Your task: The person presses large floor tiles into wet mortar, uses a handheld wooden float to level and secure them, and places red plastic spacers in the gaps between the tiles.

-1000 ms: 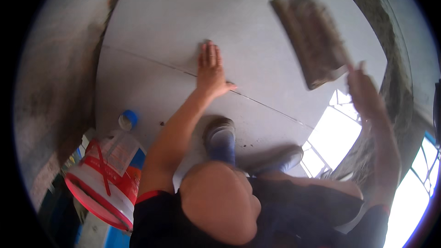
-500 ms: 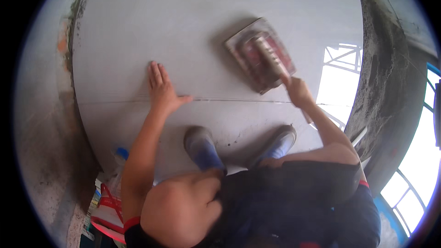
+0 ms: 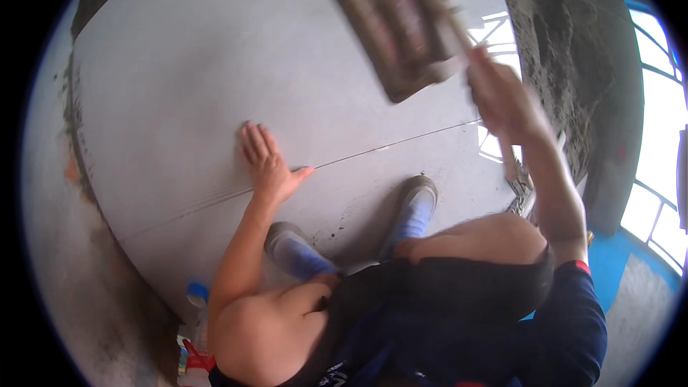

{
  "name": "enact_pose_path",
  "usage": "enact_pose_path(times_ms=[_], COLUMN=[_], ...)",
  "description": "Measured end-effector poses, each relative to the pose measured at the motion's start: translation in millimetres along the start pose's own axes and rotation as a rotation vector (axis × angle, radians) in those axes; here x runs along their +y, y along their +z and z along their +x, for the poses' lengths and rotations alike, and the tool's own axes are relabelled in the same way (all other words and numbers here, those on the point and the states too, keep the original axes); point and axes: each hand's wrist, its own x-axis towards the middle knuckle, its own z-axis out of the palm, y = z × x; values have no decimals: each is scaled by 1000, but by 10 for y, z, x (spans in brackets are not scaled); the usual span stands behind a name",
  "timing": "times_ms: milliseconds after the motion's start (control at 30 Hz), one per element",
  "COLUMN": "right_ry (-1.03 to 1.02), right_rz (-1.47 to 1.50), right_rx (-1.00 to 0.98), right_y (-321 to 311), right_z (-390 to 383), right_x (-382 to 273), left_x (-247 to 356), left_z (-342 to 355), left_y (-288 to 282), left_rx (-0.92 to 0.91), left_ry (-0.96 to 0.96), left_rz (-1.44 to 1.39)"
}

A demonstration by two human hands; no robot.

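Note:
A large pale grey floor tile [image 3: 165, 79] lies before me, and a thin seam parts it from the nearer tile [image 3: 459, 172]. My left hand [image 3: 269, 172] presses flat on the tiles by the seam, fingers spread and thumb out to the right. My right hand [image 3: 505, 104] is wrapped round the long handle of a mallet-like tool [image 3: 383, 21]. Its broad rectangular head, dirty with reddish patches, is lifted above the far tile and blurred by motion. The top of the head is cut off by the picture's edge.
My shoes [image 3: 417, 201] stand on the nearer tile. Rough grey mortar [image 3: 552, 43] borders the tile on the right, with a window beyond. A bare wall [image 3: 54, 193] runs along the left. A blue-capped bottle [image 3: 197, 292] stands by my left arm.
My right hand has raised the mallet-like tool off the tile, up and nearer to the camera. The view has turned and shifted; my left hand stays flat beside the seam.

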Motion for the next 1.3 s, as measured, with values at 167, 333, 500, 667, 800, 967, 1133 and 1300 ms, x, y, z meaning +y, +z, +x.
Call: enact_pose_path(times_ms=[167, 333, 500, 667, 800, 967, 1133, 1300], right_ry=[-210, 302, 217, 239, 186, 9, -239, 443], right_rz=[533, 11, -14, 260, 323, 769, 513, 413], right_rx=[483, 331, 9, -166, -81, 87, 715, 402], right_y=[-619, 430, 785, 501, 99, -1000, -1015, -664], right_z=[-135, 374, 590, 607, 430, 242, 427, 912], right_x=[318, 1979, 1631, 1483, 1287, 815, 1980, 2673], left_x=[-45, 202, 50, 247, 227, 71, 138, 117], left_z=[1, 85, 24, 35, -123, 101, 42, 150], left_y=[62, 164, -6, 120, 381, -20, 118, 149], left_rx=[-9, -75, -103, -93, -90, -108, -96, -89], left_ry=[28, 25, -68, -68, -119, -138, -124, -109], left_rz=[71, 83, 150, 196, 193, 243, 230, 241])
